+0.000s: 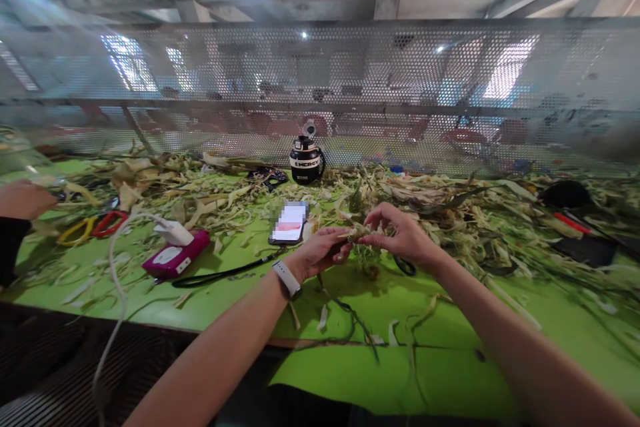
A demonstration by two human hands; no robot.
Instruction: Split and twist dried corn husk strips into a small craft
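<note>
My left hand (323,250), with a pale watch strap (287,279) on its wrist, has its fingers closed on one side of a small bunch of pale green dried husk (356,235). From the other side, my right hand (400,233) pinches the same bunch between thumb and fingers. Thin green strands hang below it, above the green tabletop (350,320). A phone (289,223) with a lit screen lies just left of the bunch. Loose husk strips (430,197) are heaped behind my right hand. The exact form of the held bunch is blurred.
A black mug-like bottle (307,161) stands at the back before a perforated metal screen (350,80). To the left are a purple power strip (177,255) with a white charger and cable, red-handled scissors (110,223) and yellow handles (77,232). Another person's hand (25,199) is at far left.
</note>
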